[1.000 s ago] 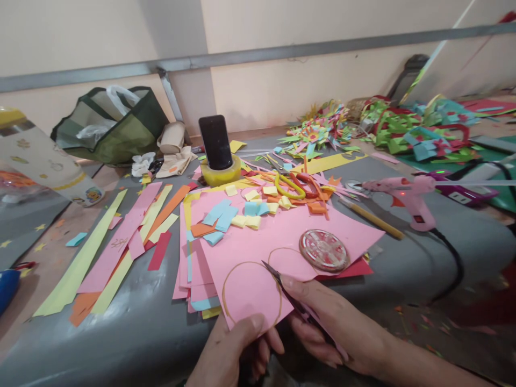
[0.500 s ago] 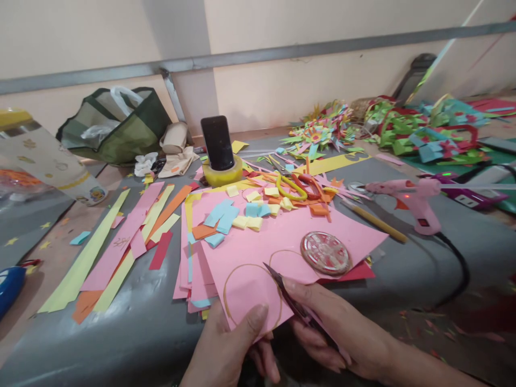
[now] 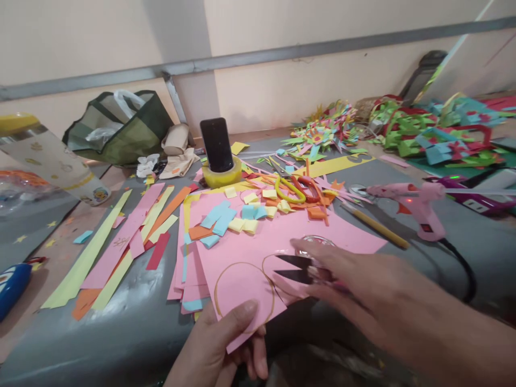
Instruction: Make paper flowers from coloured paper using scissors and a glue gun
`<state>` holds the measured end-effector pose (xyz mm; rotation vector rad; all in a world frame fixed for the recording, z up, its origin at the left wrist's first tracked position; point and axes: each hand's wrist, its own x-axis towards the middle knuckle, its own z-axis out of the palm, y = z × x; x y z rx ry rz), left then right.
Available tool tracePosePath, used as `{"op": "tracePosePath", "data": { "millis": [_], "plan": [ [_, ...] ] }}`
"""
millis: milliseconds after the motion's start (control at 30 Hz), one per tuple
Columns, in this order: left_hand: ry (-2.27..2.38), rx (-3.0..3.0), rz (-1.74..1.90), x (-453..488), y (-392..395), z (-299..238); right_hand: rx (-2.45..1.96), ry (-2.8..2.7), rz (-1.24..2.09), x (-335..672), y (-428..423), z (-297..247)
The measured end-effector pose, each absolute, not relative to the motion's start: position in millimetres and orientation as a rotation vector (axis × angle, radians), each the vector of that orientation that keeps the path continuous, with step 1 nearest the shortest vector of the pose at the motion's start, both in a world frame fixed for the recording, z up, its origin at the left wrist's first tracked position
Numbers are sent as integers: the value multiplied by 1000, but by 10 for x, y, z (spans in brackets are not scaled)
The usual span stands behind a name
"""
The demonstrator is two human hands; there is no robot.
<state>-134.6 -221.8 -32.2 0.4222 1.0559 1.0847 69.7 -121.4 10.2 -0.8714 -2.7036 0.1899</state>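
My left hand point(image 3: 231, 336) pinches the near corner of a pink paper sheet point(image 3: 226, 269), thumb on top and fingers beneath. Two circles are drawn on the sheet, and a cut runs in from its near edge beside the left circle. In my right hand point(image 3: 342, 279) is a pair of scissors point(image 3: 296, 269), dark blades parted and lying over the second circle. The handles are mostly hidden by the fingers. Partly under my right hand sits a round clear-and-red disc point(image 3: 316, 240) on the paper. Small blue folded papers point(image 3: 220, 217) lie on the sheet's far part.
A phone point(image 3: 217, 144) leans on a yellow tape roll point(image 3: 221, 174). Yellow-handled scissors point(image 3: 290, 191), a pink glue gun point(image 3: 423, 201) and a wooden-handled tool point(image 3: 381, 228) lie beyond my right hand. Paper strips point(image 3: 121, 242) spread leftward; a green bag point(image 3: 121, 129) stands behind.
My right hand has drawn the scissors off the cut edge and raised them over the sheet toward the disc, blades now pointing left. My left hand shifted slightly left with the paper.
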Motion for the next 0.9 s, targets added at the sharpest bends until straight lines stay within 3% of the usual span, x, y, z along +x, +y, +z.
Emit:
{"op": "tracePosePath", "data": {
  "millis": [167, 900],
  "plan": [
    [1019, 351, 1144, -1316, -2221, -389, -670, -2726, 59, 406, -1156, -69],
    [1011, 405, 1189, -1296, -2244, -543, -763, -2789, -114, 379, -1294, -240]
  ]
}}
